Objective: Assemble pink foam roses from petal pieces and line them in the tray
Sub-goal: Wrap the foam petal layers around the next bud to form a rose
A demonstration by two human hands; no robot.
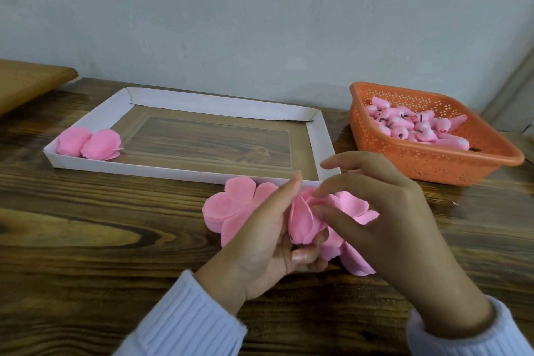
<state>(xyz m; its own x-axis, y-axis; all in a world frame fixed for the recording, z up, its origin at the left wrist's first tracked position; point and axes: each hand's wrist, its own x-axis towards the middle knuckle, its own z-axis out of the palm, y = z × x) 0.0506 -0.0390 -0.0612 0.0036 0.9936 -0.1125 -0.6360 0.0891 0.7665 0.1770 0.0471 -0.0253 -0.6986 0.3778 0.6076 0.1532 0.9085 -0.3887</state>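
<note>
Two finished roses (89, 143) lie in the tray (319, 139). Above the worktop (86, 225), the left hand (260, 240) is closed around a half-made rose (302, 221), while the right hand (384, 211) pinches one petal. Foam looks light and soft, so hold it gently near the base.

Left hand (268, 243) palm-up near surface's front edge, thumb raised, fingers curled under, grip closed. Right hand (384, 211) arched over from right, palm down, thumb and forefinger pinched together, remaining fingers spread. Both wrists in pale ribbed sleeves.
</note>
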